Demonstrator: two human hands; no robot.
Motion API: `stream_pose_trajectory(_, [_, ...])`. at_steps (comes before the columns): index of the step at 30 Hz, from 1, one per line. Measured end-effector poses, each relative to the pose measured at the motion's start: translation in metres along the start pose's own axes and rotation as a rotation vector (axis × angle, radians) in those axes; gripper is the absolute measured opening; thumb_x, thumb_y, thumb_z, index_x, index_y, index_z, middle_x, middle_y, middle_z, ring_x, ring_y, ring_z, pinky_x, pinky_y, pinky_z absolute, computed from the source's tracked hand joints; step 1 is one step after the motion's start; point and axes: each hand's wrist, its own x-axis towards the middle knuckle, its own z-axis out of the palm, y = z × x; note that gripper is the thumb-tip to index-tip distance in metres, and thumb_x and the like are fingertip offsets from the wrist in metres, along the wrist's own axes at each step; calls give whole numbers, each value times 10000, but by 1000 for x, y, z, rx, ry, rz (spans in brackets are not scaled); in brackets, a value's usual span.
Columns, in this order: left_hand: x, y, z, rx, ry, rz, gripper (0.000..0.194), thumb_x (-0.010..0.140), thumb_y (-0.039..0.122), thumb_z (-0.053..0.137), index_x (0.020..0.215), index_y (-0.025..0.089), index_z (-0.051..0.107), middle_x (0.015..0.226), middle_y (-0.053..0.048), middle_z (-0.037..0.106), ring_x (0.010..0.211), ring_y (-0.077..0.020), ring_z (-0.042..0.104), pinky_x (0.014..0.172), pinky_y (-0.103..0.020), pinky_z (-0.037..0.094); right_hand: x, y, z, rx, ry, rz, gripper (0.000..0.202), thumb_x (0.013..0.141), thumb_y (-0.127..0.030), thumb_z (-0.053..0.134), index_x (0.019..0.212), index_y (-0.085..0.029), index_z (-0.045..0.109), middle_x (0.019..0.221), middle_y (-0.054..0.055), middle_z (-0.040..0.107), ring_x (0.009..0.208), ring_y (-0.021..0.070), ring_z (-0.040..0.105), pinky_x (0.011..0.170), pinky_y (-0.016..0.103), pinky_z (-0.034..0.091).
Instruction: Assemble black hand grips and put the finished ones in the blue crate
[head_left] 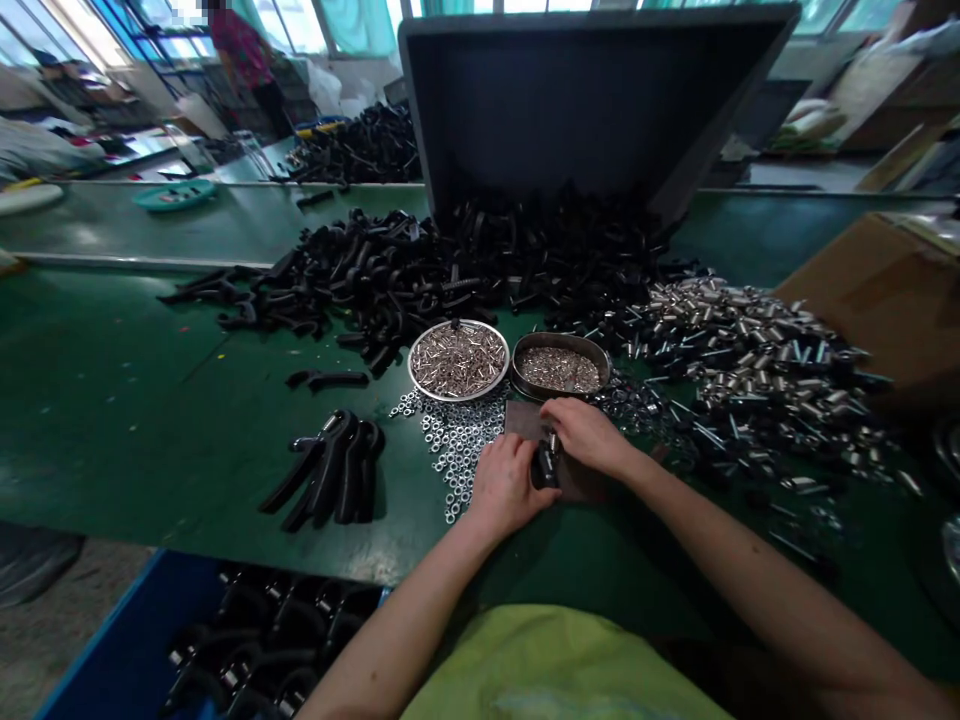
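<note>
Nearest the camera is the yellow-green shirt (562, 665) of the person at work. Low on the left, below the table edge, a blue bin (112, 640) holds black curved parts with shiny metal ends.

On the green table (187, 450), the left hand (506, 485) holds a black part (547, 466), its thumb on the near side and its fingers bent together on the other. The right hand (583, 432) meets the far end of this part, by a small metal piece (553, 440); its fingers are curled close together, but whether they pinch the metal or only touch it cannot be told. The black part is over a flat metal plate (521, 418), partly covered by the hands.

Left of the hands lies a cluster of black handles (341, 470), side by side. Between cluster and hands, loose nuts (454, 455) are scattered. Just beyond the plate stand a round dish (459, 360) of small metal pins and, beside it, an oval tin (562, 365) of tiny metal pieces. To the right spreads a heap of metal cylinders (750, 340), near a cardboard box (877, 300).

Farther back, a pile of black parts (360, 270) reaches into a tipped grey crate (592, 110). Beyond, another person (244, 55) stands near the windows.
</note>
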Motion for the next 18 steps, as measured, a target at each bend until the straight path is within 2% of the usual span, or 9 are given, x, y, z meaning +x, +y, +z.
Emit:
stream_pose_trajectory(3, [2,-1,-1,-3,-19,14,558,610,474,757,1051,182,580,1006,-70,589,982,-261,519,845,-400,432,-16,12,-2,-3,-71,37,267,757,-16,495,914,-180,635,857,69,672,836,196,612,744,274,420])
stream_pose_trajectory(5, [3,-2,-1,-5,-17,23,568,606,481,759,1053,178,584,997,-70,591,970,-258,523,836,-397,435,-22,13,-5,11,-74,52,262,774,-33,493,927,-190,636,910,62,681,871,189,618,758,264,424])
stream_pose_trajectory(7, [4,-2,-1,-14,-16,31,569,601,487,761,1047,179,588,988,-67,593,969,-256,524,840,-396,434,-25,9,-7,122,-40,113,216,820,-87,482,935,-189,634,906,46,688,838,170,631,742,255,441])
stream_pose_trajectory(9, [5,-3,-1,-26,-18,38,561,596,490,763,1037,188,592,984,-63,594,975,-255,525,850,-395,431,-28,5,-6,312,9,192,165,847,-154,486,915,-188,633,821,17,690,718,148,634,679,249,460])
stream_pose_trajectory(11, [5,-4,0,-32,-17,47,555,593,483,767,1034,194,592,982,-60,595,980,-254,525,854,-393,429,-29,1,-2,423,73,205,121,841,-189,521,854,-190,642,764,1,680,679,146,619,665,259,462])
stream_pose_trajectory(15, [6,-5,1,-33,-13,53,553,584,470,775,1030,195,598,968,-60,593,965,-251,530,844,-389,431,-29,-3,11,228,160,46,112,825,-166,569,734,-181,633,791,36,662,838,188,565,764,307,433])
stream_pose_trajectory(18, [6,-5,1,-41,-20,58,545,587,470,772,1026,196,601,962,-59,594,954,-251,531,838,-388,433,-27,-4,18,68,170,-6,115,841,-143,549,748,-164,613,801,65,637,851,205,524,757,319,428])
